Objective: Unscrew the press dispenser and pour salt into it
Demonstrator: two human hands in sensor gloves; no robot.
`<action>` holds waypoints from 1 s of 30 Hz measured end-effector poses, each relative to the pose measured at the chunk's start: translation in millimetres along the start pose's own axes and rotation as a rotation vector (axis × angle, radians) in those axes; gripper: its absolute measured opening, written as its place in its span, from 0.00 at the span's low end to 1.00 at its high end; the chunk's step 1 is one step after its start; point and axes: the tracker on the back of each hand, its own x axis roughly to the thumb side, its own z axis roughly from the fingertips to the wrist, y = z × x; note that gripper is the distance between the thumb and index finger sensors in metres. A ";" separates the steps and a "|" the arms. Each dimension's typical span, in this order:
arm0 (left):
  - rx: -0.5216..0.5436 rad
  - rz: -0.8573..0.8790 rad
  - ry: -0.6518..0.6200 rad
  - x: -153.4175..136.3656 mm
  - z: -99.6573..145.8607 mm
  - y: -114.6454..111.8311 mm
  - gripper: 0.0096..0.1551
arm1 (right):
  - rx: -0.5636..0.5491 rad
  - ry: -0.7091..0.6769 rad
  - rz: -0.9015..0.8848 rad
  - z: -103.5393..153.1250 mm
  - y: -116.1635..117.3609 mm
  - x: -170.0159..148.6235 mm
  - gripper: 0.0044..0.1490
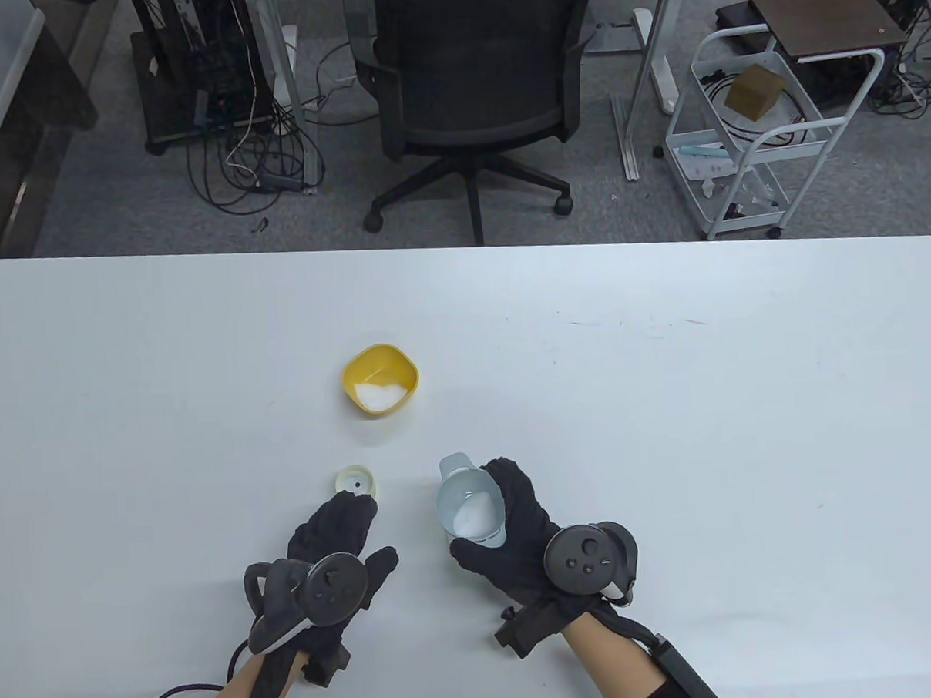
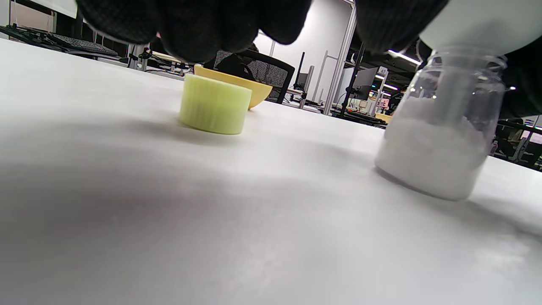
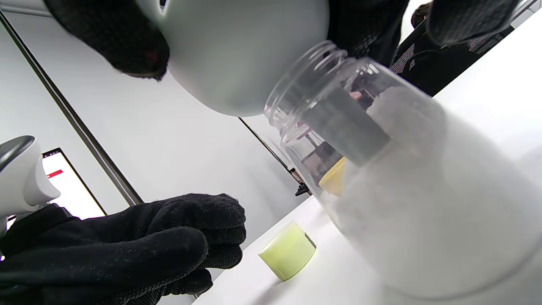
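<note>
A clear dispenser jar (image 2: 440, 144) stands on the table, partly filled with white salt. A pale funnel (image 1: 464, 503) sits in its mouth with salt in the cone. My right hand (image 1: 484, 510) grips the funnel's rim from the right; in the table view the jar is hidden under it. The yellow-green screw cap (image 1: 356, 481) lies on the table left of the jar. My left hand (image 1: 373, 530) rests flat just behind the cap, fingertips at its edge, holding nothing. A yellow bowl (image 1: 380, 378) with salt in it stands farther back.
The white table (image 1: 668, 402) stretches wide to the right and left of the objects. An office chair (image 1: 470, 94) and a white cart (image 1: 750, 144) stand on the floor beyond the far edge.
</note>
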 end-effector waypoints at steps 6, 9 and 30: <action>0.002 0.000 0.005 -0.8 0.1 0.9 0.52 | -0.015 -0.011 -0.008 -0.1 -2.3 2.0 0.74; 0.003 0.000 0.005 -0.9 0.1 1.0 0.52 | -0.042 -0.038 0.015 -0.7 -3.0 4.2 0.73; -0.001 -0.009 0.003 -1.2 0.3 -1.3 0.52 | -0.024 -0.019 0.023 2.5 3.4 -0.1 0.73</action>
